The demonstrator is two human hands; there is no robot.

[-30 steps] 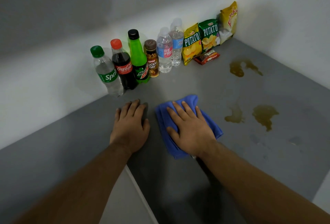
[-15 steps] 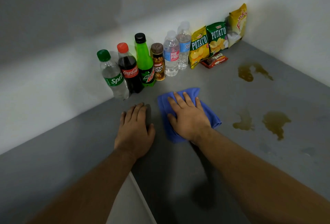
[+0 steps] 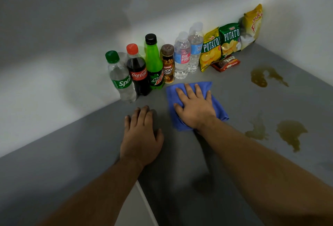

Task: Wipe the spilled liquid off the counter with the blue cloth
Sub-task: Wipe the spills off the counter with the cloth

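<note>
Blue cloth (image 3: 219, 107) lies pinned under the right hand (image 3: 195, 107), grip wide and flat to press it down, while the left hand (image 3: 141, 137) braces flat on the counter (image 3: 234, 89).

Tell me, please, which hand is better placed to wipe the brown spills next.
Right, probably. The right hand presses flat on the blue cloth, and the brown spills lie on its side. The left hand rests on bare counter, farther away.
</note>
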